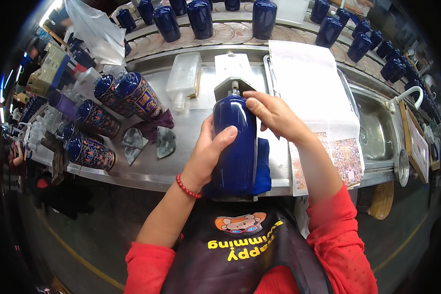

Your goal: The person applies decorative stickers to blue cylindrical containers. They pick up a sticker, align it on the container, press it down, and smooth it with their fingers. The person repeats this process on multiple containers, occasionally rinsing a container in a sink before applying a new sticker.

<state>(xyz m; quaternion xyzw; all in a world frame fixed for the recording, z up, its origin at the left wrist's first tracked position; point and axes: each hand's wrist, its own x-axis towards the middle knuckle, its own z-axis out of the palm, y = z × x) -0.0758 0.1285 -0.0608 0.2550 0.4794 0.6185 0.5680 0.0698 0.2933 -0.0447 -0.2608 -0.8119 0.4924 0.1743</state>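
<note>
A glossy dark-blue bottle [235, 142] lies in front of me, its neck pointing away and meeting a small metal bracket [234, 84]. My left hand [208, 153] is wrapped round its left side, thumb across the top. At its upper right shoulder, my right hand [274, 115] has bent fingers against the glass; some fingertips are hidden. A blue cloth [263, 164] shows beside the bottle's lower right side. Right of the bottle lie white paper sheets [306, 83] above patterned, colourful printed sheets [345, 159].
Several patterned blue bottles [142, 95] stand on the left, near a purple cloth [157, 122] and dark green-grey pieces [166, 142]. A clear rectangular bottle [183, 76] lies behind. Plain blue bottles [200, 19] line the curved conveyor [230, 33]. A sink [377, 132] is right.
</note>
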